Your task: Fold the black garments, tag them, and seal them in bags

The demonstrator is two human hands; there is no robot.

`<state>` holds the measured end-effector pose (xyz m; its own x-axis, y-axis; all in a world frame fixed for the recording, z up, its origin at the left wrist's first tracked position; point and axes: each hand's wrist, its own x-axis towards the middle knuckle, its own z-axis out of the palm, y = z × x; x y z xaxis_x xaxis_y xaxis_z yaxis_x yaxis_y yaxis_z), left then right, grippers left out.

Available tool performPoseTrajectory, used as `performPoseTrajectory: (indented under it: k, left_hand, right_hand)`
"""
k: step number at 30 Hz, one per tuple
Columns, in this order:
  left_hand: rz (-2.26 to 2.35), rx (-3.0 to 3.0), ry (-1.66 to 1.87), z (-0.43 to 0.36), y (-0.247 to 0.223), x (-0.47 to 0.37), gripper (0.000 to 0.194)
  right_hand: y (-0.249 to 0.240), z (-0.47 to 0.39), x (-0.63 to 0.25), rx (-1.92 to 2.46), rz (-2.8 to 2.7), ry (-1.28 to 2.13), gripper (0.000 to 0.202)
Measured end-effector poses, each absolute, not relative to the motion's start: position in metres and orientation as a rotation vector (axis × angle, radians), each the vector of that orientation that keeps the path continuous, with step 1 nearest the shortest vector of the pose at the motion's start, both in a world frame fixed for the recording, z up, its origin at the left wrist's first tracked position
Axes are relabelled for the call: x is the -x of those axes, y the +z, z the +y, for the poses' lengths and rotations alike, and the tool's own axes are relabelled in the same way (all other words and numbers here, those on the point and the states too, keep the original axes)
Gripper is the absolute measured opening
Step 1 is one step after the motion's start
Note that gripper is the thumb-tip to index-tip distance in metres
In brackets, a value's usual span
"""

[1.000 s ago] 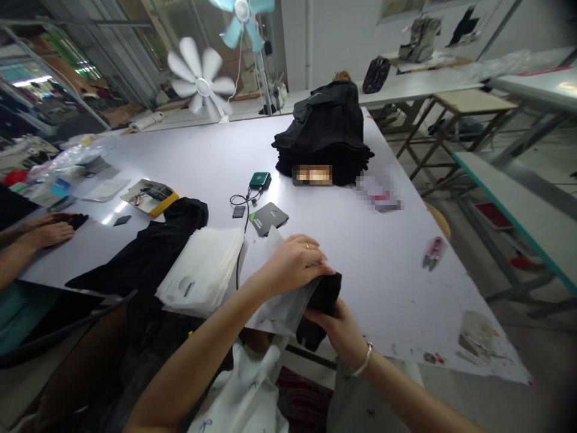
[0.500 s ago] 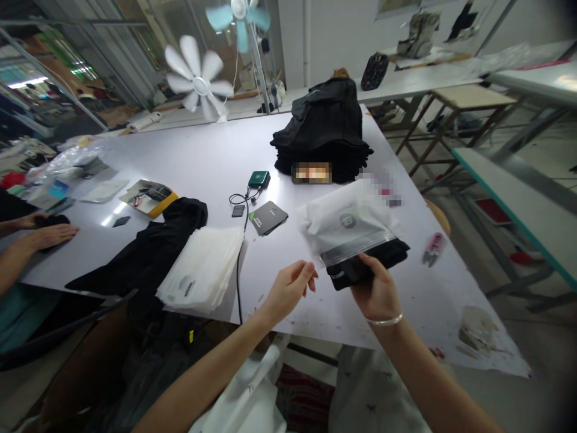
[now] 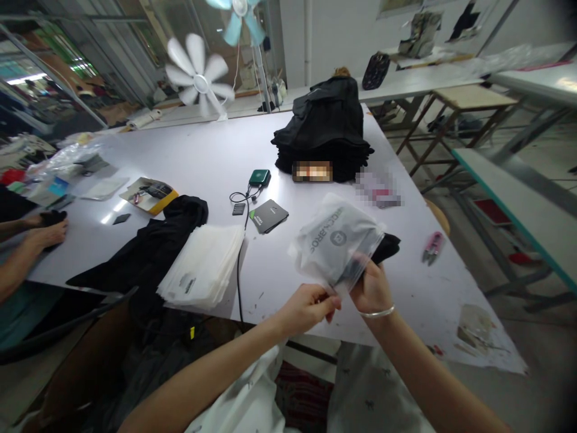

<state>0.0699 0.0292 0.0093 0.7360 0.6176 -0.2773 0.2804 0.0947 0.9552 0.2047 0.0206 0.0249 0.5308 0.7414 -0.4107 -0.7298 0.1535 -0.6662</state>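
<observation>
Our left hand [image 3: 310, 308] sits at the near-left side of the printed bag [image 3: 340, 231], palm turned inward, fingers curled and thumb brought in; the fingertips look pinched on the film's near corner. Its forearm reaches up from the lower left, wrist nearly straight. The bag, cloudy and creased, is tilted above the table [image 3: 433, 313], with its mouth towards us.

Left of the bag, going rightward, lie a long black garment [image 3: 144, 249], a stack of white bags [image 3: 201, 267] and a grey card [image 3: 270, 216]. Beyond the bag rises a pile of black clothes [image 3: 329, 120].

Our right hand [image 3: 374, 285] is at the bag's near-right side, thumb uppermost, closed around folded black cloth [image 3: 387, 248] that lies partly under the film and pokes out on the right. Its forearm comes in from the lower right. Farther right of the bag rest pink snips [image 3: 433, 246].

We judge that the thin film could stretch or split if our hands pull apart, and the soft cloth could bunch or slip out if our right grip loosens.
</observation>
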Motion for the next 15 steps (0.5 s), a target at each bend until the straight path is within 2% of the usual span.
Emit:
performPoseTrajectory:
  k: [5, 7, 11, 13, 15]
  left_hand:
    - [0.557, -1.760, 0.017, 0.021, 0.030, -0.071, 0.030]
    - [0.490, -1.964, 0.140, 0.026, 0.054, -0.068, 0.026]
    - [0.770, -2.268, 0.768, 0.049, 0.088, -0.059, 0.024]
    - [0.850, -2.350, 0.775, 0.061, 0.091, -0.056, 0.033]
    - [0.826, -2.305, 0.588, 0.068, 0.088, -0.053, 0.031]
  right_hand:
    - [0.021, 0.016, -0.214, 1.102, -0.156, 1.228, 0.036]
    - [0.018, 0.008, -0.219, 1.122, -0.288, 1.319, 0.032]
    - [0.015, -0.012, -0.225, 1.095, -0.540, 1.539, 0.031]
    - [0.015, -0.020, -0.225, 1.094, -0.625, 1.628, 0.032]
    - [0.016, -0.028, -0.224, 1.126, -0.726, 1.675, 0.026]
